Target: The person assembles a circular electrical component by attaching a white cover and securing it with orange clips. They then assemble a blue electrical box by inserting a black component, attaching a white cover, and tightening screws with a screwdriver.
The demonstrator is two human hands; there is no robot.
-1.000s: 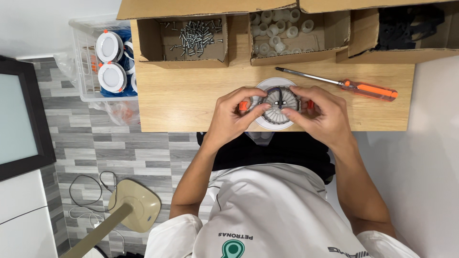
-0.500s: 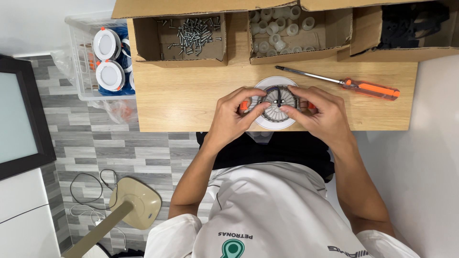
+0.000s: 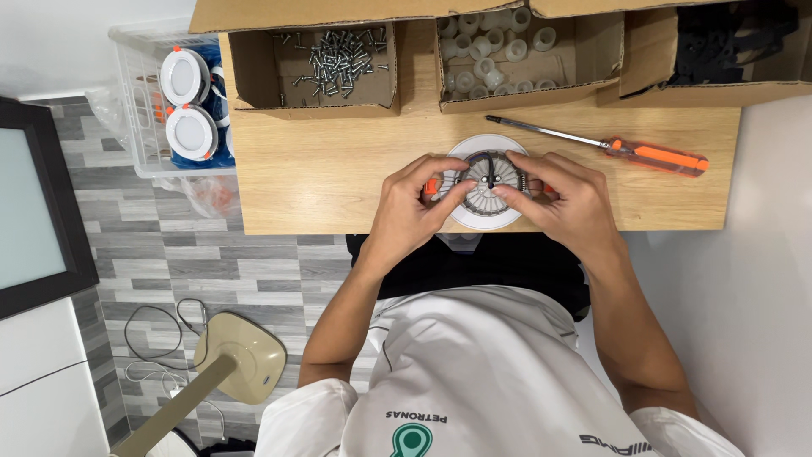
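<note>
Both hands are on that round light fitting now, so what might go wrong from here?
The round white light fitting lies close to the near edge of the wooden table; a hard push from the left hand or right hand might slide it off. The orange-handled screwdriver lies loose beside the right hand and may get knocked and roll.

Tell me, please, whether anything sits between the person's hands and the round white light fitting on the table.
Nothing visible does. Both the left hand and right hand already touch the round light fitting. The screwdriver lies apart, beyond it.
</note>
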